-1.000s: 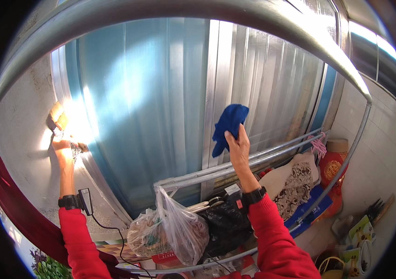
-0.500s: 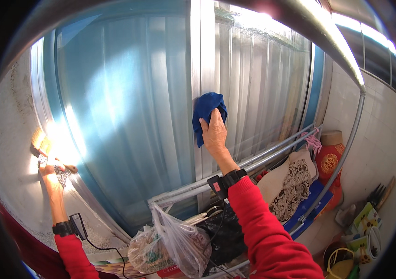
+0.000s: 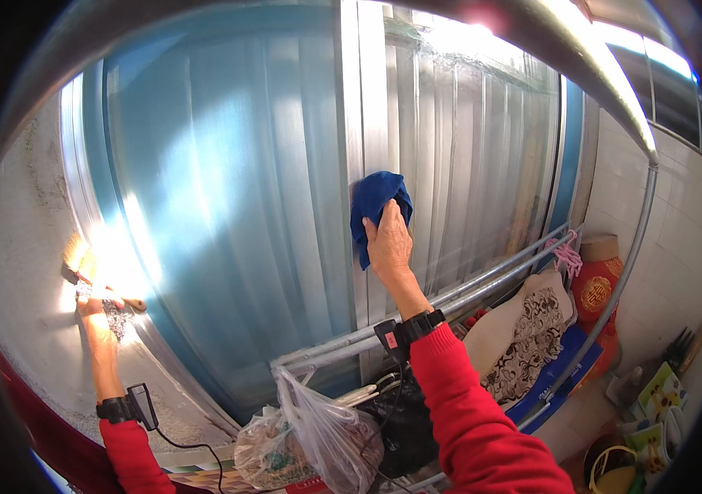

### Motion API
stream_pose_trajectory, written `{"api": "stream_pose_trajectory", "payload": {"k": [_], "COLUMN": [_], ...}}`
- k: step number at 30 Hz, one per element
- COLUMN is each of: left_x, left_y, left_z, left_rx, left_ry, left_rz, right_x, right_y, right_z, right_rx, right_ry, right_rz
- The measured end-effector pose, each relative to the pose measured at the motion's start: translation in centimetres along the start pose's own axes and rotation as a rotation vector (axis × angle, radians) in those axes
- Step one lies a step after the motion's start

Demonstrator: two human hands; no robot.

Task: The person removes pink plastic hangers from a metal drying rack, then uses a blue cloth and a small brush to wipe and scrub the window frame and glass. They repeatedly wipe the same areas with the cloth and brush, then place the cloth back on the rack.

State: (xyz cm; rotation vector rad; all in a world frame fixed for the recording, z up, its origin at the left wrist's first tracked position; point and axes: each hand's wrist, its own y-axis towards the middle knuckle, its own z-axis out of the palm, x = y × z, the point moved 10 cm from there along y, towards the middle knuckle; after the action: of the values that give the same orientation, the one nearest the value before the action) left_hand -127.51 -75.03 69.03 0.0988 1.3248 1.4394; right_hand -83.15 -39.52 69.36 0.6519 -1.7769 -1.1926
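Observation:
My right hand (image 3: 390, 245) presses a crumpled dark blue cloth (image 3: 380, 202) against the silver upright frame (image 3: 365, 123) between two window panes, fingers spread over the cloth. Part of the cloth laps toward the right-hand pane. At the far left, my left hand (image 3: 94, 309) is closed around a brush (image 3: 81, 259) with pale yellow bristles and a wooden handle. A shiny silver scouring pad (image 3: 115, 317) is bunched in the same hand. Strong glare washes over the window edge there and hides some of the fingers.
Metal rails (image 3: 482, 284) cross below the window, with a clear plastic bag (image 3: 326, 428) hanging from them. Pink hangers (image 3: 566, 253), a patterned cloth item (image 3: 524, 346), a red vase (image 3: 602, 284) and a yellow basket (image 3: 614, 469) stand to the right. A curved metal pole (image 3: 635, 222) rises there.
The whole view has shifted slightly, so everything sits a little farther right and lower. Both hands keep their hold, and the cloth stays at about the same place on the frame.

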Motion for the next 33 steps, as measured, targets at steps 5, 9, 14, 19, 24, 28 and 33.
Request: {"api": "stream_pose_trajectory", "payload": {"k": [5,9,14,19,24,28,33], "left_x": [0.3,0.2,-0.5,-1.0,-1.1,-1.4,-2.7], "left_y": [0.2,0.1,-0.4,-0.8,-0.8,-1.3,-4.5], "left_z": [-0.5,0.0,0.8,2.0,2.2,4.3,11.0], "left_rx": [0.032,0.03,-0.147,-0.189,-0.188,-0.029,0.301], "left_ry": [-0.03,-0.019,0.133,0.164,0.153,0.167,0.102], "left_rz": [-0.004,-0.009,-0.095,-0.186,-0.274,-0.36,-0.42], "right_x": [-0.4,-0.6,-0.2,-0.1,-0.7,-1.4,-2.6], "right_y": [0.0,0.1,0.2,0.2,0.0,0.2,1.2], "right_z": [0.4,0.6,0.0,0.2,0.7,1.3,1.7], "right_rx": [0.075,0.084,0.03,0.048,0.055,0.1,0.258], "right_ry": [0.004,-0.045,-0.018,-0.031,-0.047,-0.071,0.007], "right_rz": [0.032,0.047,0.019,-0.03,-0.035,0.022,0.176]}}
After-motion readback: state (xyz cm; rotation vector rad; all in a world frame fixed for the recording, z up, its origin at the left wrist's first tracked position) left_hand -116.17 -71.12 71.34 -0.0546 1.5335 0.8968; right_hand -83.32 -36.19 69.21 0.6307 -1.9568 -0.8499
